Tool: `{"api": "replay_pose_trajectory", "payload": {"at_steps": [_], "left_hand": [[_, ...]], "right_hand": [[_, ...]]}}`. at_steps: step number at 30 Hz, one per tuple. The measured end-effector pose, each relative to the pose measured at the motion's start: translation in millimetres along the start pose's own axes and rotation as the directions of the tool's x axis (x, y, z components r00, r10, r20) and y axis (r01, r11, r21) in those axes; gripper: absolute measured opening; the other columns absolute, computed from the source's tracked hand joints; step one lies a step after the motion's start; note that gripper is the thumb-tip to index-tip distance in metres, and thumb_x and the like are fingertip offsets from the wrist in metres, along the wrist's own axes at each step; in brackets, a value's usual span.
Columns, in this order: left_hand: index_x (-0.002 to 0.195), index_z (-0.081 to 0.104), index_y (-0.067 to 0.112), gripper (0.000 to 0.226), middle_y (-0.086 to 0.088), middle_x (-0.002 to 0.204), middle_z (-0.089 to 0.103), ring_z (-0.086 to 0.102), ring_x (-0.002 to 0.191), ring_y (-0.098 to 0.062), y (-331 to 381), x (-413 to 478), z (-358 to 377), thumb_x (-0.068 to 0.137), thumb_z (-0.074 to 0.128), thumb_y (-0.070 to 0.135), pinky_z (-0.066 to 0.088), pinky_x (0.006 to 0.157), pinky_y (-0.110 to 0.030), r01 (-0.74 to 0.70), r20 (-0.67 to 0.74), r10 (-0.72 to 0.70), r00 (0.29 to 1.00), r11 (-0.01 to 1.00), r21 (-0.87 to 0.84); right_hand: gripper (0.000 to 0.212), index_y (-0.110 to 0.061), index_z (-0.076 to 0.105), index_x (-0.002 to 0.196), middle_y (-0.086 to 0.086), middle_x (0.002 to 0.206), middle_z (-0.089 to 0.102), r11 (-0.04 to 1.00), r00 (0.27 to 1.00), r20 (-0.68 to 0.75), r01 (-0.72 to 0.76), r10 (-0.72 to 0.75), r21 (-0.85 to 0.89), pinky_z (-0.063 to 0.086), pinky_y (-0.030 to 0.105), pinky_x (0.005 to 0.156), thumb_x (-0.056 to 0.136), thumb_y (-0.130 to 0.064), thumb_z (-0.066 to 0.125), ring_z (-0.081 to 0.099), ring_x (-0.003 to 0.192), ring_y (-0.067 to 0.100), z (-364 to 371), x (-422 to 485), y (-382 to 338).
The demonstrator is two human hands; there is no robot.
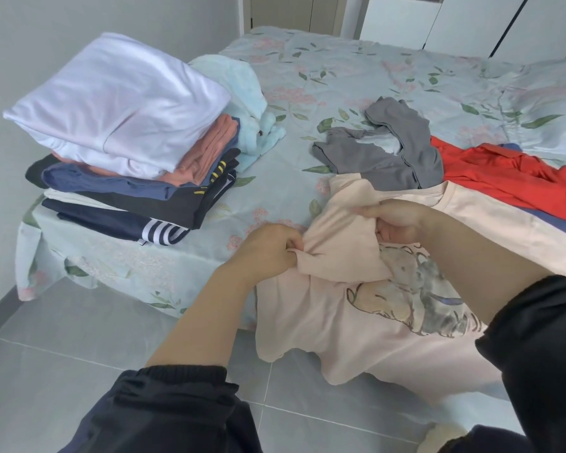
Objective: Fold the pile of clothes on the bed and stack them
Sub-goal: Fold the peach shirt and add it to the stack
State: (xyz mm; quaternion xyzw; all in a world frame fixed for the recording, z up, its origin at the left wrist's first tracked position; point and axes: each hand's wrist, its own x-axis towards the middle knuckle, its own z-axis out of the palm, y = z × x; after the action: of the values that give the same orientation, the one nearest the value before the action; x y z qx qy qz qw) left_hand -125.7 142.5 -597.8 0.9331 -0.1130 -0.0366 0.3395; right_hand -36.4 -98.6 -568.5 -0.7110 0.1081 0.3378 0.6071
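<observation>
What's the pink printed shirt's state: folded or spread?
Spread, not folded: pink printed shirt lies print up over the bed edge; left hand and right hand pinch its fabric.

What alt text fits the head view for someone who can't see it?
The left hand and right hand grip a pale pink printed shirt at the edge of the bed. A stack of folded clothes sits to the left; a grey garment and a red garment lie unfolded beyond.

A bed (pixel 356 70) covered in pale blue floral print stands on a grey tiled floor (pixel 62 354), with a plain pale wall (pixel 30 44) to its left and white cabinet panels (pixel 471 21) with dark seams beyond its far edge, all under even light.
</observation>
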Motion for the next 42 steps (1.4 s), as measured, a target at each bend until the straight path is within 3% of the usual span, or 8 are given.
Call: {"api": "replay_pose_trajectory", "payload": {"at_steps": [5, 10, 19, 22, 25, 31, 38, 42], "left_hand": [[0.057, 0.054, 0.018, 0.027, 0.013, 0.05, 0.047, 0.04, 0.05, 0.001, 5.1, -3.5, -7.5, 0.08, 0.06, 0.005, 0.031, 0.052, -0.014, -0.005, -0.037, -0.004, 0.999, 0.968, -0.251], [0.079, 0.077, 0.018, 0.038, 0.01, 0.077, 0.068, 0.06, 0.075, -0.003, 5.0, -6.7, -5.2, 0.077, 0.048, -0.008, 0.045, 0.071, -0.012, 0.065, 0.234, -0.03, 0.972, 0.988, -0.143], [0.09, 0.063, 0.023, 0.012, 0.006, 0.094, 0.061, 0.059, 0.09, -0.017, 6.6, -0.7, 10.2, 0.078, 0.063, 0.025, 0.047, 0.075, -0.029, 0.256, 0.018, -0.26, 0.965, 0.958, 0.126], [0.085, 0.065, 0.021, 0.019, 0.003, 0.099, 0.062, 0.059, 0.097, -0.02, 5.5, 0.3, 1.8, 0.076, 0.055, 0.007, 0.048, 0.08, -0.027, 0.305, 0.008, -0.307, 0.952, 0.95, 0.066], [0.09, 0.067, 0.017, 0.023, -0.002, 0.107, 0.063, 0.058, 0.102, -0.023, 2.3, 2.6, -0.7, 0.078, 0.051, 0.006, 0.049, 0.089, -0.032, 0.377, -0.013, -0.377, 0.926, 0.923, 0.073], [0.07, 0.052, 0.02, 0.026, -0.001, 0.084, 0.062, 0.058, 0.085, -0.025, 8.0, 10.0, 15.5, 0.091, 0.045, 0.034, 0.04, 0.065, -0.029, 0.389, -0.132, -0.373, 0.918, 0.914, 0.119], [0.065, 0.049, 0.022, 0.018, 0.007, 0.074, 0.051, 0.051, 0.077, -0.021, 17.9, 20.5, 25.1, 0.082, 0.055, 0.025, 0.029, 0.05, -0.023, 0.322, -0.12, -0.311, 0.943, 0.943, 0.088], [0.066, 0.049, 0.022, 0.017, 0.001, 0.082, 0.056, 0.054, 0.083, -0.024, 16.7, 22.4, 22.4, 0.081, 0.052, 0.014, 0.033, 0.059, -0.027, 0.338, -0.126, -0.335, 0.934, 0.941, 0.004]], "right_hand": [[0.019, -0.007, 0.058, 0.092, 0.006, 0.072, 0.069, 0.998, 0.98, -0.189, -0.055, 0.062, 0.042, 0.054, 0.029, 0.055, 0.095, -0.026, 0.056, 0.066, 0.059, 0.015, -8.5, -9.6, 4.1], [0.021, -0.005, 0.062, 0.102, 0.009, 0.085, 0.062, 0.952, 0.941, -0.336, -0.071, -0.034, -0.298, 0.043, 0.027, 0.061, 0.087, -0.017, 0.069, 0.056, 0.069, 0.019, -15.8, -10.8, 27.4], [0.02, -0.002, 0.06, 0.102, 0.014, 0.092, 0.058, 0.806, 0.95, -0.31, -0.159, -0.032, -0.571, 0.038, 0.029, 0.062, 0.088, -0.015, 0.066, 0.052, 0.078, 0.024, -17.4, -6.0, 31.9], [0.023, -0.001, 0.059, 0.115, 0.011, 0.097, 0.066, 0.924, 0.983, -0.173, -0.117, 0.057, -0.363, 0.046, 0.029, 0.076, 0.092, -0.004, 0.057, 0.06, 0.085, 0.021, -21.2, -9.9, 31.8], [0.016, -0.008, 0.063, 0.105, 0.007, 0.081, 0.073, 0.964, 0.987, 0.017, -0.153, 0.161, -0.219, 0.055, 0.025, 0.054, 0.092, -0.014, 0.057, 0.07, 0.065, 0.016, -24.7, -15.3, 24.9], [0.028, -0.007, 0.059, 0.081, 0.01, 0.078, 0.061, 0.991, 0.914, -0.383, 0.105, -0.13, -0.085, 0.049, 0.028, 0.057, 0.093, -0.032, 0.056, 0.058, 0.064, 0.02, -17.1, 18.7, -7.7], [0.031, -0.018, 0.06, 0.091, 0.002, 0.083, 0.065, 0.992, 0.932, -0.355, -0.102, 0.067, -0.078, 0.053, 0.031, 0.079, 0.086, -0.048, 0.061, 0.062, 0.077, 0.019, 0.0, 51.0, -31.4], [0.006, -0.012, 0.063, 0.087, 0.005, 0.07, 0.069, 0.988, 0.95, -0.28, -0.151, 0.139, -0.021, 0.055, 0.026, 0.05, 0.09, -0.017, 0.062, 0.066, 0.058, 0.017, 2.9, 57.0, -34.8]]}}
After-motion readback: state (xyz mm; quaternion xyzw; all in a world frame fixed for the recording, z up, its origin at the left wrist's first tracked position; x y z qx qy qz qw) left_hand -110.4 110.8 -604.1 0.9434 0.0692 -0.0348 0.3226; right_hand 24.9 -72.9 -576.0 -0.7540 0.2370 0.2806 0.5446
